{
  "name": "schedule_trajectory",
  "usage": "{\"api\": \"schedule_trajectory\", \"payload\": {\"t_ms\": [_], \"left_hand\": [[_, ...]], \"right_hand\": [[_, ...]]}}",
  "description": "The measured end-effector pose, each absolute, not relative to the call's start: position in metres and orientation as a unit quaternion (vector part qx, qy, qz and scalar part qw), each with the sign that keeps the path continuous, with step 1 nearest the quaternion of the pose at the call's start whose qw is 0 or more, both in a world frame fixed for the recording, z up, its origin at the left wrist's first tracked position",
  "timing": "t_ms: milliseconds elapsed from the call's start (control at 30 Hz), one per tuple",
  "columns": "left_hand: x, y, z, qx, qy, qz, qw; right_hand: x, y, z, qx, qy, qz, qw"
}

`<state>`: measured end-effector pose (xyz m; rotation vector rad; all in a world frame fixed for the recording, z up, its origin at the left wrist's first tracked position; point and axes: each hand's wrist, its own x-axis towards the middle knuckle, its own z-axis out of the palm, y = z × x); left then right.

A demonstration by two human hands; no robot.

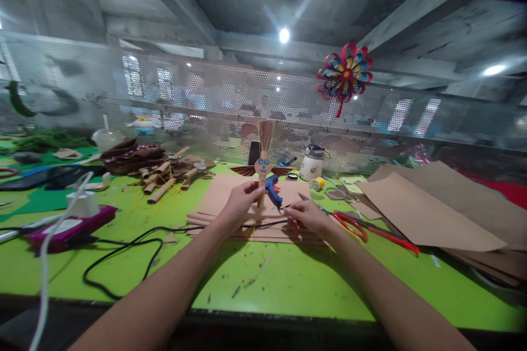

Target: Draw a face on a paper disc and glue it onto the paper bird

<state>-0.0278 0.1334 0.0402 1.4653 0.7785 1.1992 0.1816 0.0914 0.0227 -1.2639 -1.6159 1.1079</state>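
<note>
My left hand (240,203) is closed around the stick of a brown paper figure (263,167), holding it upright. The figure has a blue-painted face, brown wings and a fan of straws on top. My right hand (307,215) rests on a stack of brown cardboard sheets (218,197), fingers pinched at the nozzle of a blue glue gun (273,189). What the fingers pinch is too small to name. The glue gun stands just right of the figure's stick.
Red-handled scissors (366,228) lie right of my right hand. Large brown sheets (428,208) fill the right side. Black cable (123,255), a white cable, a purple box (68,230), rolled paper tubes (167,178), a jar (312,164) and a yellow spool (318,183) lie on the green table (288,279).
</note>
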Motion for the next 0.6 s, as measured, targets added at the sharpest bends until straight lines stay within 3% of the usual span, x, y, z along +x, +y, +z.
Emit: {"api": "schedule_trajectory", "payload": {"t_ms": [267, 600], "left_hand": [[-0.027, 0.128, 0.045, 0.588, 0.332, 0.499, 0.542], [-0.041, 0.147, 0.046, 0.444, 0.448, 0.56, 0.537]], "right_hand": [[0.182, 0.094, 0.015, -0.499, -0.641, 0.439, 0.383], [0.175, 0.085, 0.015, -0.5, -0.636, 0.448, 0.38]]}}
